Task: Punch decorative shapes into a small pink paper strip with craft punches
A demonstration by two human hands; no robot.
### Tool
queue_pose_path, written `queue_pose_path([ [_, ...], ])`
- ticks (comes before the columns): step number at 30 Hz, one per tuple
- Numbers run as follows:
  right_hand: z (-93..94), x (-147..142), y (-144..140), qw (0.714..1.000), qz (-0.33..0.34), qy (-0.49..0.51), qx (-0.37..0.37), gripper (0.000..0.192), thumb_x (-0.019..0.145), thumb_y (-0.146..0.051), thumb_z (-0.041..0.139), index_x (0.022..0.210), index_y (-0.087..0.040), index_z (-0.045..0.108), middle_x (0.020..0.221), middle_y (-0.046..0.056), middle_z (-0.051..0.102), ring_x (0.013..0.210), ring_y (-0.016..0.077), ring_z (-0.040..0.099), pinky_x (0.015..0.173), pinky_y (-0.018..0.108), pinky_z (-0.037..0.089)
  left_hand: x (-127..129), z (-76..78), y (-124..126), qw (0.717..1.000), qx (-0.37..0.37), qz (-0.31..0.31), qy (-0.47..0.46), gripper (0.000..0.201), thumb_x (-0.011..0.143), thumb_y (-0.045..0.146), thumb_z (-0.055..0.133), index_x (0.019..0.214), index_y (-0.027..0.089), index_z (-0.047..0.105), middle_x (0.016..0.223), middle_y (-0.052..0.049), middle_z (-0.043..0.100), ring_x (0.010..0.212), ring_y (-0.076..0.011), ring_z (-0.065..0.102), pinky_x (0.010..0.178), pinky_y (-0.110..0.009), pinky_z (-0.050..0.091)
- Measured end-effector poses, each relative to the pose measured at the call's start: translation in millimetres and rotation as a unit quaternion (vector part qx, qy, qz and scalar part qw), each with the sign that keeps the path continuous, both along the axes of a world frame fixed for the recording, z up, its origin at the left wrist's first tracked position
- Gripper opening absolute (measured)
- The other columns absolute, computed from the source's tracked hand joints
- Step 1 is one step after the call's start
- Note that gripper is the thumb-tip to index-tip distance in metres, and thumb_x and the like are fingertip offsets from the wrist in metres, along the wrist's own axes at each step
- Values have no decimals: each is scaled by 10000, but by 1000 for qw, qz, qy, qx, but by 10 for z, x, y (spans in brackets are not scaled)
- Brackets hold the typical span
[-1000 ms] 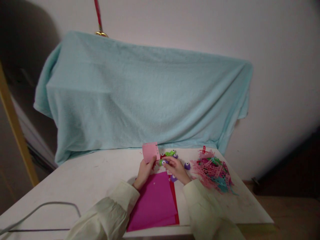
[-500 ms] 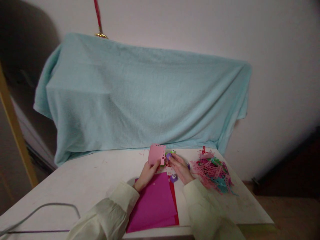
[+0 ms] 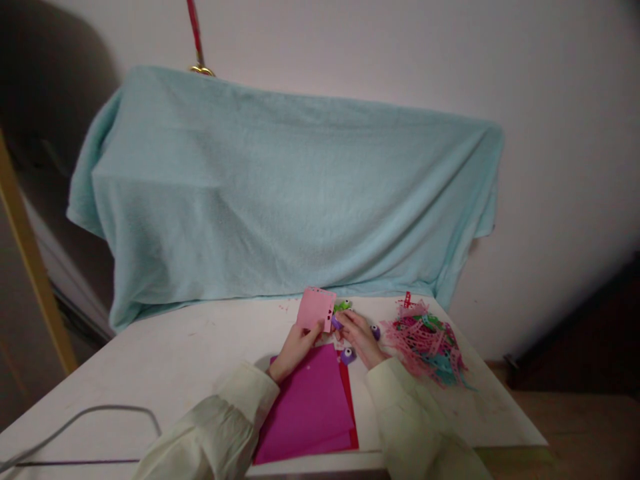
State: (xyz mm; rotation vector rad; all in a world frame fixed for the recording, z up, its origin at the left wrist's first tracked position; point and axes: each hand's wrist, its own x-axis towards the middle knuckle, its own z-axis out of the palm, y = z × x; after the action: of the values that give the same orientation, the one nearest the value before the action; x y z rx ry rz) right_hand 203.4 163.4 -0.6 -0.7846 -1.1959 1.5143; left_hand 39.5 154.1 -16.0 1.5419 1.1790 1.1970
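The pink paper [image 3: 314, 309] is up off the table, just beyond the magenta sheets [image 3: 306, 403], with small dark cutouts along its right edge and a row of marks along its top. Our left hand [image 3: 296, 347] pinches it near the bottom, thumb on the upper face. Our right hand [image 3: 359, 335] is closed around a purple punch [image 3: 337, 323], as we take this small gadget to be, right at the paper's right edge; we cannot tell whether the edge sits inside its slot.

We judge the step in hand to be punching shapes along that right edge. The next move seems to call for a steady left pinch, the paper flat and square to the slot, and a firm right squeeze, spaced clear of the last hole.

Around our hands lie a green punch [image 3: 343, 306] and two more purple ones. A red sheet [image 3: 351, 400] shows under the magenta, and a heap of cut strips [image 3: 425, 341] lies farther right.
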Motion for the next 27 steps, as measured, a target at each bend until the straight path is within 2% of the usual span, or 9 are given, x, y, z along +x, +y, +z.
queue_pose_path([
  [4, 13, -5, 2, 1000, -4, 3, 12, 269, 770, -418, 618, 845, -163, 575, 733, 25, 614, 557, 110, 543, 531, 233, 403, 9, 13, -5, 1000, 11, -4, -19, 468, 784, 557, 472, 709, 109, 586, 592, -21, 534, 532, -130, 437, 497, -222, 331],
  [8, 24, 0, 4, 1000, -20, 9, 21, 280, 772, -427, 611, 862, -163, 584, 761, 38, 624, 591, 120, 557, 567, 247, 420, 12, 31, -13, 1000, -1, -3, -13, 482, 773, 578, 470, 643, 124, 567, 562, -18, 518, 517, -128, 417, 488, -222, 310],
  [12, 24, -10, -15, 1000, -10, -6, 16, 299, 741, -440, 638, 845, -163, 592, 737, 26, 618, 558, 114, 547, 548, 246, 424, 11, 30, -13, 1000, -13, 1, -9, 488, 770, 588, 460, 617, 134, 553, 538, -12, 506, 505, -129, 410, 482, -226, 299],
  [19, 6, -16, -12, 1000, 4, -8, 7, 280, 742, -425, 640, 848, -170, 593, 721, 8, 604, 538, 108, 549, 537, 243, 419, 18, 15, -4, 1000, 14, 5, -19, 467, 771, 573, 472, 720, 122, 581, 598, -21, 541, 528, -134, 441, 503, -228, 339],
  [24, 8, 13, 3, 1000, -17, 7, 9, 278, 767, -425, 615, 843, -159, 586, 750, 36, 619, 555, 112, 551, 524, 237, 403, 14, 22, -5, 1000, 22, 10, -14, 479, 779, 561, 473, 780, 103, 612, 678, -54, 603, 573, -151, 489, 530, -234, 371],
  [27, 8, 19, 4, 1000, -17, 6, 6, 281, 772, -428, 611, 847, -159, 583, 747, 38, 619, 556, 112, 551, 523, 235, 401, 13, 6, 5, 1000, 18, 5, -6, 478, 785, 554, 474, 758, 100, 624, 642, -51, 602, 567, -156, 500, 519, -235, 371],
])
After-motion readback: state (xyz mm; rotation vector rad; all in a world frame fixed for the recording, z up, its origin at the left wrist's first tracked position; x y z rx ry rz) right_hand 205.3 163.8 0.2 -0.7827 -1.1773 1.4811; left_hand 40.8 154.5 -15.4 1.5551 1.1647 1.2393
